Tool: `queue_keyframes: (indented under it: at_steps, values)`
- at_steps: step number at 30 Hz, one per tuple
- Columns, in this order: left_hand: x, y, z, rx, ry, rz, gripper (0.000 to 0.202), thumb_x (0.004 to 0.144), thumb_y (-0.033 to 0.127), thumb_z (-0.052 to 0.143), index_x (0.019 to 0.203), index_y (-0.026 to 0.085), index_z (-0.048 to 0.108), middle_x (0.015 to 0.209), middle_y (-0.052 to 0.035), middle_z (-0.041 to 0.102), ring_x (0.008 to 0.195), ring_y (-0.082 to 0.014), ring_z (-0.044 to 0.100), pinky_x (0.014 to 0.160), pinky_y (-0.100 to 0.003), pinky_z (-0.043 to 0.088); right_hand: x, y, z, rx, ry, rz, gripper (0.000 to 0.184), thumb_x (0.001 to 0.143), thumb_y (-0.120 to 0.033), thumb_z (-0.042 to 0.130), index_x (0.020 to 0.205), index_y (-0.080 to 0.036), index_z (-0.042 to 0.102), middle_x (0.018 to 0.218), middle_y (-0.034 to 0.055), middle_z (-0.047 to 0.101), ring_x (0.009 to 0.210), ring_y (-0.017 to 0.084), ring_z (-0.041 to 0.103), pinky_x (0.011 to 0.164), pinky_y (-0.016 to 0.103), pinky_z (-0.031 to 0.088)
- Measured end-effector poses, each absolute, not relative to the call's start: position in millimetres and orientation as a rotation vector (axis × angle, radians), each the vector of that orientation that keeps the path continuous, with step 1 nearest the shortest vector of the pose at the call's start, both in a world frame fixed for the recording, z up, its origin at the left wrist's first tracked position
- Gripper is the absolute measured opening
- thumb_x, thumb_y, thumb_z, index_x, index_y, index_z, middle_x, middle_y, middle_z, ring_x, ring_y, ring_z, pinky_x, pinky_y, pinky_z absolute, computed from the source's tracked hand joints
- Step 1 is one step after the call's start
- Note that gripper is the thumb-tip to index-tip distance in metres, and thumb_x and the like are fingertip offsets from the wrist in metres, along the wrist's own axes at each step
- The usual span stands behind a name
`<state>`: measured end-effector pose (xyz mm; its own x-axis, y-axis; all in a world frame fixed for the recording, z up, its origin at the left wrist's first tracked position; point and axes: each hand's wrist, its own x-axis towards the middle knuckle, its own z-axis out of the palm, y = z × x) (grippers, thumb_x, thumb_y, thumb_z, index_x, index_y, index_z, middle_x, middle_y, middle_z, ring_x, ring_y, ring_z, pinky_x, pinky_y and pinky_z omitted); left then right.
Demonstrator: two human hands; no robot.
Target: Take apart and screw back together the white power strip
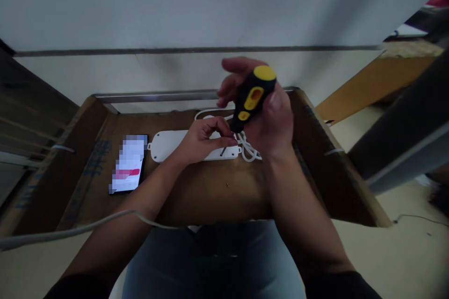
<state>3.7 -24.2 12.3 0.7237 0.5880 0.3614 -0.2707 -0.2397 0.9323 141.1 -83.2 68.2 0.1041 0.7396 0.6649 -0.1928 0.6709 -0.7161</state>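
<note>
A screwdriver (253, 98) with a black and yellow handle is in my right hand (275, 119). The thumb and palm bear on the handle while the other fingers are lifted off it. My left hand (201, 142) pinches around the thin shaft just below the handle, thumb against index finger. Below that pinch, the dark end of the shaft slants down to a white power strip (170, 142), near its right end. The strip lies flat, with dark screw holes at its corners; my left hand covers its middle. Whether a screw sits at the tip, I cannot tell.
A white cable (249, 152) lies coiled at the strip's right end. A small screw-like piece (227, 185) rests on the cardboard surface (196, 196). To the left is a lit phone (129, 163). Cardboard side walls (336, 163) stand at both sides, and a pale cord (87, 228) crosses the front left.
</note>
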Motion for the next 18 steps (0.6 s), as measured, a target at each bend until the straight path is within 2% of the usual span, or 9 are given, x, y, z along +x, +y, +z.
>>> queue_keyframes:
  at_steps: [2, 5, 7, 8, 10, 12, 14, 18]
  values:
    - [1, -20, 13, 1.641, 0.259, 0.79, 0.038, 0.076, 0.046, 0.09, 0.074, 0.016, 0.067, 0.076, -0.0008, 0.069, 0.074, -0.0117, 0.063, 0.074, -0.028, 0.053, 143, -87, 70, -0.555, -1.302, 0.836, 0.037, 0.092, -0.055, 0.063, 0.117, -0.028, 0.072, 0.1, 0.0019, 0.073, 0.081, 0.018, 0.069, 0.075, 0.036, 0.061]
    - [-4, -16, 14, 1.703, 0.219, 0.711, 0.035, 0.084, 0.048, 0.084, 0.08, 0.015, 0.07, 0.079, -0.003, 0.071, 0.077, -0.0134, 0.065, 0.077, -0.029, 0.054, 143, -94, 74, -0.625, -1.282, 0.788, 0.025, 0.083, -0.043, 0.08, 0.102, -0.03, 0.069, 0.088, -0.0018, 0.071, 0.071, 0.017, 0.067, 0.066, 0.034, 0.06]
    - [-8, -14, 16, 1.812, 0.175, 0.652, 0.034, 0.088, 0.049, 0.079, 0.088, 0.016, 0.073, 0.087, -0.0052, 0.075, 0.084, -0.0159, 0.068, 0.083, -0.031, 0.056, 142, -96, 76, -0.642, -1.272, 0.681, 0.033, 0.075, -0.041, 0.088, 0.09, -0.03, 0.061, 0.085, -0.0037, 0.067, 0.073, 0.017, 0.065, 0.063, 0.032, 0.056]
    - [-11, -12, 16, 1.904, 0.172, 0.63, 0.036, 0.088, 0.051, 0.079, 0.094, 0.016, 0.074, 0.096, -0.0068, 0.076, 0.093, -0.0185, 0.07, 0.09, -0.033, 0.056, 141, -95, 77, -0.644, -1.27, 0.628, 0.038, 0.073, -0.041, 0.09, 0.086, -0.03, 0.056, 0.082, -0.0044, 0.064, 0.073, 0.017, 0.063, 0.06, 0.032, 0.054]
    - [-15, -8, 16, 2.147, 0.222, 0.576, 0.052, 0.077, 0.056, 0.087, 0.111, 0.018, 0.074, 0.12, -0.0105, 0.074, 0.118, -0.0272, 0.066, 0.111, -0.044, 0.05, 140, -93, 78, -0.659, -1.257, 0.532, 0.044, 0.072, -0.039, 0.091, 0.083, -0.03, 0.05, 0.077, -0.0053, 0.054, 0.069, 0.016, 0.057, 0.057, 0.031, 0.047]
    - [-19, -3, 13, 2.375, 0.341, 0.471, 0.082, 0.062, 0.059, 0.095, 0.128, 0.02, 0.069, 0.139, -0.0144, 0.065, 0.136, -0.0365, 0.055, 0.124, -0.056, 0.037, 140, -89, 78, -0.658, -1.247, 0.421, 0.049, 0.068, -0.035, 0.092, 0.081, -0.029, 0.045, 0.074, -0.0055, 0.045, 0.067, 0.015, 0.051, 0.056, 0.031, 0.042]
    - [-20, 0, 8, 2.491, 0.445, 0.347, 0.097, 0.059, 0.058, 0.096, 0.141, 0.021, 0.061, 0.149, -0.0168, 0.058, 0.143, -0.0411, 0.048, 0.125, -0.061, 0.033, 139, -87, 77, -0.642, -1.254, 0.353, 0.051, 0.067, -0.029, 0.091, 0.08, -0.029, 0.042, 0.075, -0.0053, 0.041, 0.065, 0.014, 0.046, 0.057, 0.032, 0.039]
    - [-18, -1, 0, 2.529, 0.515, 0.321, 0.094, 0.067, 0.053, 0.093, 0.148, 0.022, 0.055, 0.154, -0.0159, 0.054, 0.143, -0.0409, 0.048, 0.125, -0.06, 0.035, 135, -87, 80, -0.644, -1.299, 0.381, 0.037, 0.074, -0.021, 0.08, 0.083, -0.029, 0.045, 0.076, -0.0048, 0.039, 0.062, 0.014, 0.039, 0.058, 0.034, 0.04]
